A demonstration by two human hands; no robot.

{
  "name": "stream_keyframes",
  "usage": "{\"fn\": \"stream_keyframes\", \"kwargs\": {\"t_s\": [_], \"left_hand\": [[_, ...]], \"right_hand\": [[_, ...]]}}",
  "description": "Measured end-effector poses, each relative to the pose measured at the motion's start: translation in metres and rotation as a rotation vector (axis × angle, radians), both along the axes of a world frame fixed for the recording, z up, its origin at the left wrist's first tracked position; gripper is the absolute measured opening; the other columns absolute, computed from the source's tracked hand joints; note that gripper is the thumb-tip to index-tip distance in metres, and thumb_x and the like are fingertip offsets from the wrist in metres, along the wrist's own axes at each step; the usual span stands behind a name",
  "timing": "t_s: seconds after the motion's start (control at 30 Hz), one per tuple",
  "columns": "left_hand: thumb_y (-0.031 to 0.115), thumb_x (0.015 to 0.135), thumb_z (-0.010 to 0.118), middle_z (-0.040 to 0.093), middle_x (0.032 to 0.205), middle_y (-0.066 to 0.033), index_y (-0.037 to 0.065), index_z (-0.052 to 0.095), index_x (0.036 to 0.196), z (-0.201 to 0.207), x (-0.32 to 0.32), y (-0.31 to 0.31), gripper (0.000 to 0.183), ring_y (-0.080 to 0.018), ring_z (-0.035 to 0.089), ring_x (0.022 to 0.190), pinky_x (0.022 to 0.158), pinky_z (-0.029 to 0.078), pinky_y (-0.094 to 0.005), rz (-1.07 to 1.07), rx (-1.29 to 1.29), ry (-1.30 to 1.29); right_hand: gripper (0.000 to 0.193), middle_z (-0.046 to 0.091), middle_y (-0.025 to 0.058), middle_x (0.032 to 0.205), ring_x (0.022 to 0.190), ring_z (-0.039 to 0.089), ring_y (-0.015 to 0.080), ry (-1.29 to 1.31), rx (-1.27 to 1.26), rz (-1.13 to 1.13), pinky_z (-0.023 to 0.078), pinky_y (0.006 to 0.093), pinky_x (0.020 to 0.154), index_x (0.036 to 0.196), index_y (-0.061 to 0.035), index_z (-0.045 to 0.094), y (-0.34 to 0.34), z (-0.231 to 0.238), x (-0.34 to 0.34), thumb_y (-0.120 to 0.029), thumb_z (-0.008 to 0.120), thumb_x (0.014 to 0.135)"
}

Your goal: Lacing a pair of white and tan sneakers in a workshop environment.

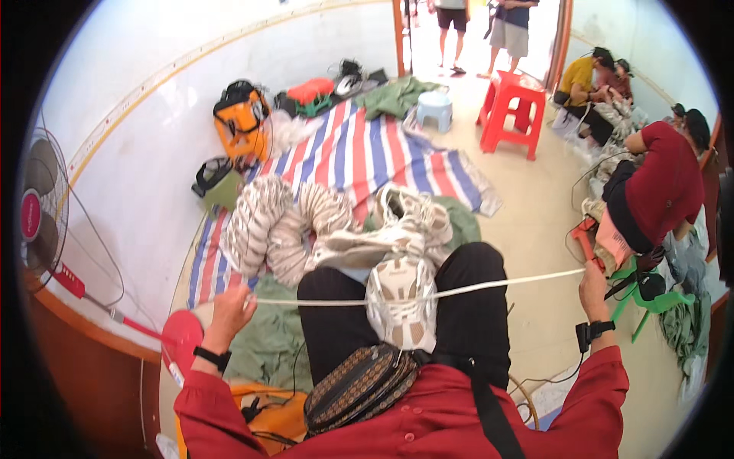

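Lace (535,278) is gripped by left hand (232,308) and right hand (592,292); pouch (361,392) hides its contents.

The person near me wears a dark red shirt (451,405) with small round buttons (417,410) of similar red at the front. Its long left sleeve (222,409) and right sleeve (600,398) end before the wrists. The trousers (478,306) are plain black. On the left wrist is a black band (212,357); the right one carries a black strap with a small boxy device (584,336), from which a thin dark cable (562,378) runs. At the waist I see a rounded bag (363,386), dark with a repeated brownish pattern, and a wide black belt (493,405).
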State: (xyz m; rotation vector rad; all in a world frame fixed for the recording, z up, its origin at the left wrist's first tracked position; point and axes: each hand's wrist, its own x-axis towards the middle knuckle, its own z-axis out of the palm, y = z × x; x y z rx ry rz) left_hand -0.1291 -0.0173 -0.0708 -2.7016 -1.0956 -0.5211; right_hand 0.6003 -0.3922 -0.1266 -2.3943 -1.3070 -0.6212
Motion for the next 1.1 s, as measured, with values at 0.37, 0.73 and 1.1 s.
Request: {"fn": "stream_keyframes", "kwargs": {"t_s": [0.37,0.73,1.1], "left_hand": [[0.006,0.08,0.055,0.06,0.079,-0.0165,0.002,0.058,0.1,0.033,-0.007,-0.008,0.021,-0.0358,0.06,0.076,0.066,0.047,-0.0446,0.019,-0.018,-0.095],[0.009,0.079,0.053,0.063,0.07,-0.0196,0.003,0.062,0.074,-0.018,-0.086,0.029,0.011,-0.0383,0.062,0.066,0.061,0.048,-0.0487,0.391,0.063,0.248],[0.005,0.079,0.05,0.064,0.079,-0.0259,-0.001,0.065,0.079,-0.023,-0.123,0.047,0.016,-0.0424,0.063,0.076,0.066,0.049,-0.0525,0.673,0.009,0.169]], "right_hand": [[0.015,0.056,0.027,0.076,0.078,0.055,0.0469,0.124,0.141,-0.276,0.041,0.0511,0.065,0.088,-0.0013,0.05,-0.086,-0.008,0.03,-0.009,0.037,0.089],[0.009,0.057,0.0263,0.076,0.076,0.055,0.0471,0.137,0.22,-0.431,0.04,0.0533,0.063,0.087,-0.0002,0.051,-0.122,-0.03,0.041,-0.003,0.042,0.086],[0.015,0.059,0.0173,0.07,0.064,0.061,0.0295,0.307,0.426,-0.407,0.047,0.0388,0.054,0.093,-0.0016,0.054,-0.13,-0.054,0.045,0.001,0.041,0.084]]}}
